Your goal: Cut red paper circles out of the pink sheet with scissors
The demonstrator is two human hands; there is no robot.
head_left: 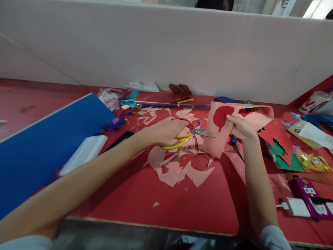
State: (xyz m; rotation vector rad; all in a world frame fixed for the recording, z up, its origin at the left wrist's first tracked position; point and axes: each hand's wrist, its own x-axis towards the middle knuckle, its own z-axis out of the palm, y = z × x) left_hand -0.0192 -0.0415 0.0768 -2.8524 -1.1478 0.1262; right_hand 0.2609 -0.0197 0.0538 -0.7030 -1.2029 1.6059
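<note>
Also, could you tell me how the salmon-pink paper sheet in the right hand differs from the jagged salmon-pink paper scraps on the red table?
The sheet, held curved in the right hand, bears a red shape; the scraps lie flat on the red table, plain and jagged. The sheet is larger. Both are salmon-pink paper.

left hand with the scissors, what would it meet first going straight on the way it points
Most likely the pink paper sheet held by the right hand. The blades of the yellow-handled scissors, gripped in the left hand, point at it and seem to reach its edge, though depth is hard to judge.
</note>
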